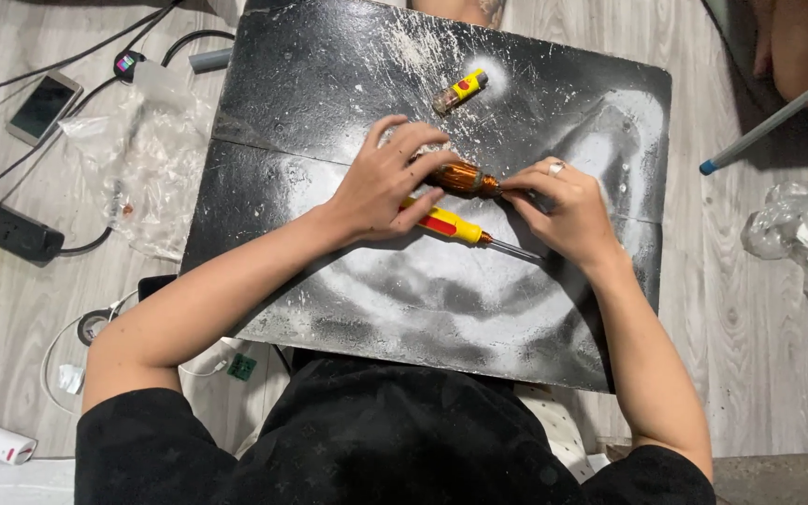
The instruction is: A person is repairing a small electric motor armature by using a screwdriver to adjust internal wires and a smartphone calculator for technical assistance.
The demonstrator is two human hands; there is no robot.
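Copper-wound coil (463,179) at the centre of a black, white-dusted bench (348,65), gripped at both ends — the left hand (381,182) curls over its left end with fingers closed on it, the right hand (568,208) pinches its right end between thumb and fingertips. Just below the coil, a yellow-and-red screwdriver (455,225) lies on the bench under the left hand's fingers, its metal shaft pointing right. Farther up the bench sits a small yellow-capped lighter (460,91); on the floor to the left — a phone (42,106), a power strip (7,227) and a crumpled clear plastic bag (151,159).
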